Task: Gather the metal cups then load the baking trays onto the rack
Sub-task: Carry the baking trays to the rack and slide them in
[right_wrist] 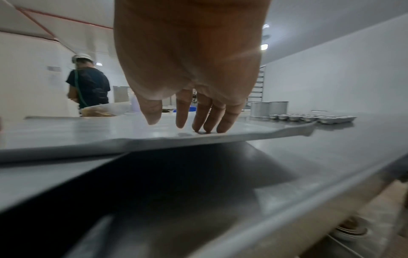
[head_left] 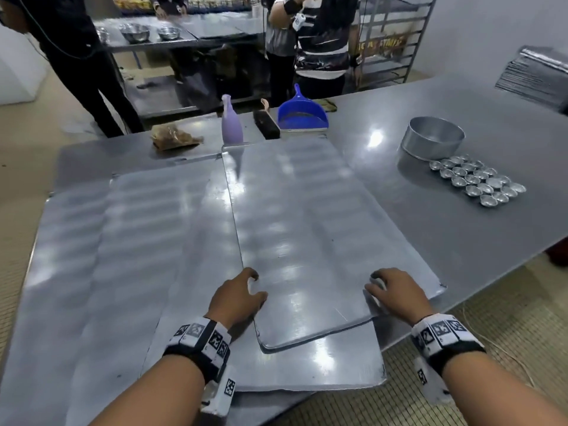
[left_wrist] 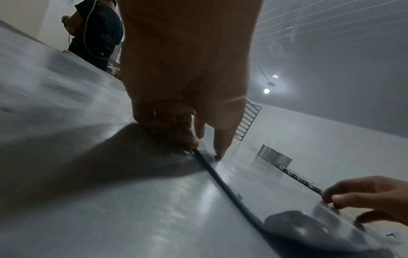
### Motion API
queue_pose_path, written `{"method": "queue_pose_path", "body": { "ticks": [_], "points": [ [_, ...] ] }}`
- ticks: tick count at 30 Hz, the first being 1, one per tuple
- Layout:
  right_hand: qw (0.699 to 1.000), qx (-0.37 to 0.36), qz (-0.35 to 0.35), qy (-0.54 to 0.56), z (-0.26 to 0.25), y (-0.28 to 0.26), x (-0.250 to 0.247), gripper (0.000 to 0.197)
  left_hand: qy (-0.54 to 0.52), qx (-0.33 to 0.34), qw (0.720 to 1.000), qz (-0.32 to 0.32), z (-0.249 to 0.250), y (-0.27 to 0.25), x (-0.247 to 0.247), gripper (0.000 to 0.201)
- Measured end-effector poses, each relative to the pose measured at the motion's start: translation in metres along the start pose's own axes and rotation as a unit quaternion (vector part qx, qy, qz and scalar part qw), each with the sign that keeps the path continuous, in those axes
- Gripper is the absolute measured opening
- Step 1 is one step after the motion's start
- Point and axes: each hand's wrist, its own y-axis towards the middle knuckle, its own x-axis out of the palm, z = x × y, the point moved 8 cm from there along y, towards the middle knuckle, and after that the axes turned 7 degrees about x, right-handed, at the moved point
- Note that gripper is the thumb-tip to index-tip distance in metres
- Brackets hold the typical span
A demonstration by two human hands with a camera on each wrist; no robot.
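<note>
A flat metal baking tray (head_left: 307, 241) lies on top of another tray (head_left: 322, 370) at the near edge of the steel table (head_left: 461, 241). My left hand (head_left: 242, 295) grips the top tray's left edge, with curled fingers (left_wrist: 167, 129) at the rim and the index tip on top. My right hand (head_left: 396, 292) rests on the tray's near right corner with fairly straight fingertips (right_wrist: 205, 122) touching its surface. In the right wrist view that tray's near edge stands a little off what lies below. Several small metal cups (head_left: 479, 179) sit grouped beside a round metal pan (head_left: 433, 141) at the right. A tall rack (head_left: 396, 41) stands behind.
More trays (head_left: 138, 241) cover the table's left half. A purple bottle (head_left: 232, 124), a brush (head_left: 266, 124), a blue dustpan (head_left: 302, 113) and a brown bag (head_left: 175, 136) line the far edge. A tray stack (head_left: 538, 72) sits far right. People stand behind the table.
</note>
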Motion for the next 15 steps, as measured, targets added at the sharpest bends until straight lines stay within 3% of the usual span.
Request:
{"method": "queue_pose_path", "body": {
  "ticks": [5, 10, 15],
  "points": [
    [0.996, 0.082, 0.021, -0.038, 0.056, 0.012, -0.034, 0.046, 0.009, -0.007, 1.000, 0.007, 0.004, -0.003, 0.001, 0.046],
    [0.991, 0.118, 0.007, -0.057, 0.089, 0.030, -0.044, 0.067, 0.001, -0.056, 0.998, 0.038, 0.001, -0.015, 0.002, 0.075],
    [0.992, 0.112, -0.042, 0.041, 0.102, 0.044, -0.035, 0.074, -0.026, -0.116, 0.989, 0.091, 0.012, -0.035, 0.011, 0.082]
  ]
}}
